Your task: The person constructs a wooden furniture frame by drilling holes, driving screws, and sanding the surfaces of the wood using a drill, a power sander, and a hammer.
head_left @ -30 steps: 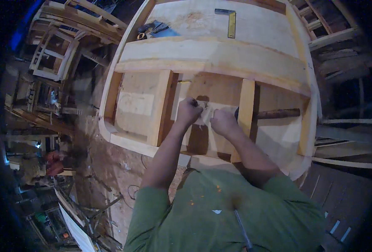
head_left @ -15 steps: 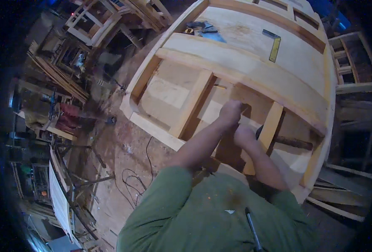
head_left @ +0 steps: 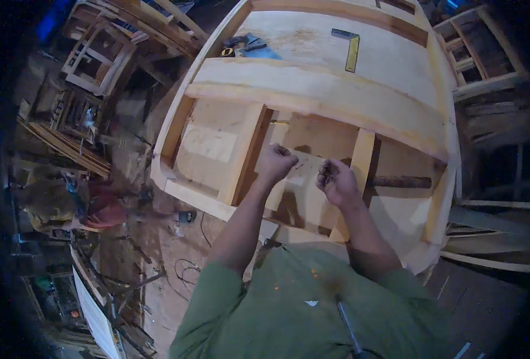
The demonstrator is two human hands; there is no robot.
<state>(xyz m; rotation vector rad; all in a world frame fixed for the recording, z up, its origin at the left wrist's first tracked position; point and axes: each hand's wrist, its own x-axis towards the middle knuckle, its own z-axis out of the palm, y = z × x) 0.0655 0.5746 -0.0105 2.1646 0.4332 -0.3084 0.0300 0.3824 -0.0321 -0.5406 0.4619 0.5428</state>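
My left hand [head_left: 275, 163], fingers pinched, is held over the middle bay of a pale wooden frame [head_left: 211, 91]; what it holds is too small to make out. Just to its right, my right hand [head_left: 338, 182] is turned palm up, its fingers curled round small dark pieces. A wooden crosspiece [head_left: 246, 154] stands left of my hands and another [head_left: 363, 149] is beside my right hand. A dark round wooden handle [head_left: 402, 182] lies in the right bay.
A square [head_left: 353, 51] and a tape measure [head_left: 228, 52] with dark tools lie in the far section. Wooden frames [head_left: 97, 66] and boards surround the work. A co-worker [head_left: 103, 203] in red shorts is at the left. Cables [head_left: 184, 272] lie on the floor.
My hands have moved apart, and my right hand has turned palm up, showing the dark pieces. The co-worker at the left has come further into view with a foot forward.
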